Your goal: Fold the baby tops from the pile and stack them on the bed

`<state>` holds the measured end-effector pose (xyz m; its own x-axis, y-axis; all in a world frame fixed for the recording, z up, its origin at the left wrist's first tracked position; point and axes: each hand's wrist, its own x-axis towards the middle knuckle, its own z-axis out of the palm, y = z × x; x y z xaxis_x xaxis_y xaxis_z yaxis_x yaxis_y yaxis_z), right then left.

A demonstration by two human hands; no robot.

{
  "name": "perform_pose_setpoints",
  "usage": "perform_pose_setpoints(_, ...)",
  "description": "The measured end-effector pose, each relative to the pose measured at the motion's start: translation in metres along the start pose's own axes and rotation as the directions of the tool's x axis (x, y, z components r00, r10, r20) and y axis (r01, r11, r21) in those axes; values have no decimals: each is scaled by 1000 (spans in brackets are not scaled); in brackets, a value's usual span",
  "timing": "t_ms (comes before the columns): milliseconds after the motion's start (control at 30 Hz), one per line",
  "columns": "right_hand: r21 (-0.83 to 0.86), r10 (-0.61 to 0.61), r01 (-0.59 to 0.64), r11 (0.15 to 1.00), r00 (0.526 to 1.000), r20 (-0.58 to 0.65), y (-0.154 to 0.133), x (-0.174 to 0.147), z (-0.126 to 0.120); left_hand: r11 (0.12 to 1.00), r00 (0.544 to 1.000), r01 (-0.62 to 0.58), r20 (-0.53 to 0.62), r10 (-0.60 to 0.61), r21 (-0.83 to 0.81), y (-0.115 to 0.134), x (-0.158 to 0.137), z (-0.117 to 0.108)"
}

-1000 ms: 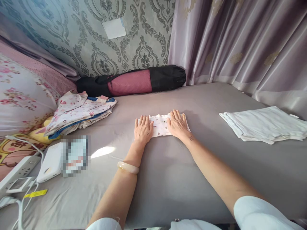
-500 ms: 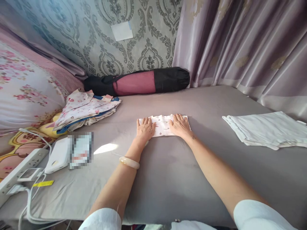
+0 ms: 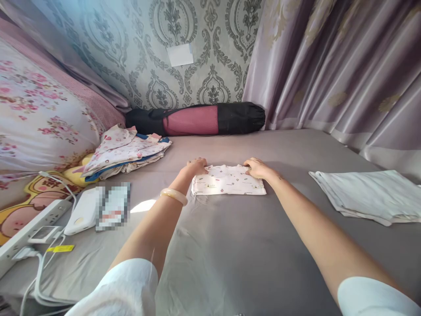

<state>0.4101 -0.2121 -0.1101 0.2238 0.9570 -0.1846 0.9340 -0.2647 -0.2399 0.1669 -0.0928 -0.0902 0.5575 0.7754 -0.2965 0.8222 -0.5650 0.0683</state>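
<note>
Fingers [image 3: 199, 161] curled closed, left hand [image 3: 196, 167] and right hand [image 3: 258, 168] grip cloth's [image 3: 228, 184] far edge, sheet [image 3: 237, 250] nearer.

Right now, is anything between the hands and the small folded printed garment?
Nothing visible. The left hand touches the far left corner of the printed garment, the right hand its far right. The clothes pile lies off to the left, the white cloth off to the right, both clear.

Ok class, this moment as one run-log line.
left hand at far-left corner of folded white printed cloth | right hand at its far-right corner | beyond: black-and-pink cylindrical bag
</note>
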Motion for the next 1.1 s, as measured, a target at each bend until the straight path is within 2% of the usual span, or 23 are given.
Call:
perform_pose_setpoints(233,-107,78,-66,992,990,118,-8,9,-18,998,977,-35,208,45,-48,-9,23,-15)
perform_pose_setpoints(467,-104,80,-63,993,982,172,-9,14,-25,998,970,-54,237,55,-9,-11,34,-21)
perform_pose_setpoints(633,-96,86,-72,993,985,147,-11,8,-20,995,982,-81,167,89,-53,-13,27,-10)
perform_pose_setpoints(833,-84,23,-22,996,1000,6,-7,-11,-11,989,995,-95,0,96,-114,-15,6,4)
perform_pose_setpoints(1100,23,-44,46,999,995,-88,5,-19,-15,950,979,-184,-132,154,-253,-23,-14,-9)
